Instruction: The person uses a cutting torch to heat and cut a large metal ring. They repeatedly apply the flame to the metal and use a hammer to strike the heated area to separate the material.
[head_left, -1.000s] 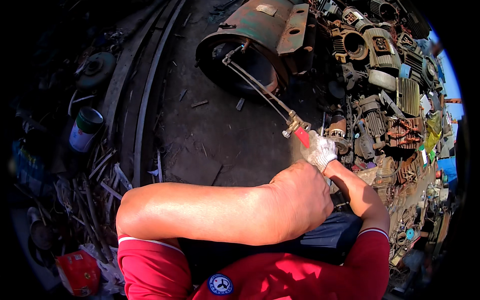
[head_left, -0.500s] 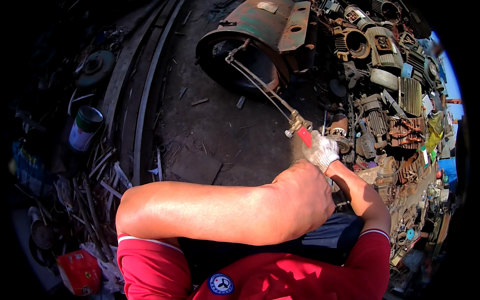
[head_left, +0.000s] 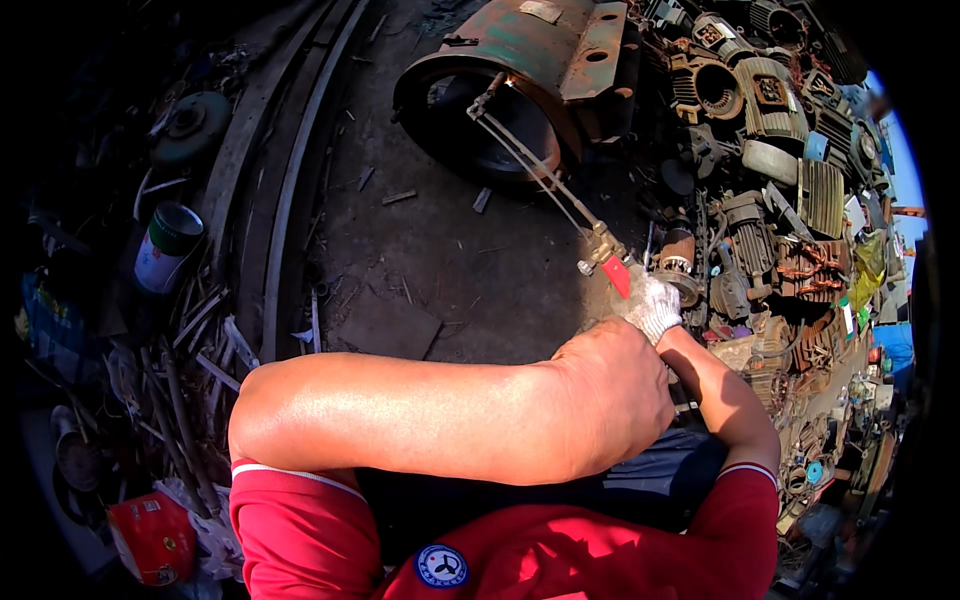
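One red packet (head_left: 155, 540) low at far left, a can (head_left: 165, 255) above it, both well apart from the work. Next, long beams (head_left: 300, 150) along the floor (head_left: 480, 270); we'd watch our footing near them.

Middle: a rusty green drum (head_left: 515, 42) lying on its side, open end toward us. The torch (head_left: 541, 170) slants from our hands up to it, head near the upper part of the drum's mouth, small orange glow (head_left: 512, 84) beside the tip. Whether the tip touches the rim we cannot tell. For good work, we judge, the tip wants a small, even gap and a slow, steady pace, with the angle held constant.

Left grip (head_left: 617, 388), bare, just this side of the glove; fingers hidden, so we cannot tell what, if anything, it holds. We would use it as a brace, low and clear of the hot end. A glove there would be wise, too.

Right grip (head_left: 645, 303), gloved, clamped on the torch just behind the brass valves, by the red lever (head_left: 616, 277). Even lever pressure and a loose wrist should limit wobble at that long reach.

Far right: heaped motors (head_left: 770, 95), near the drum. We'd keep sparks off them.
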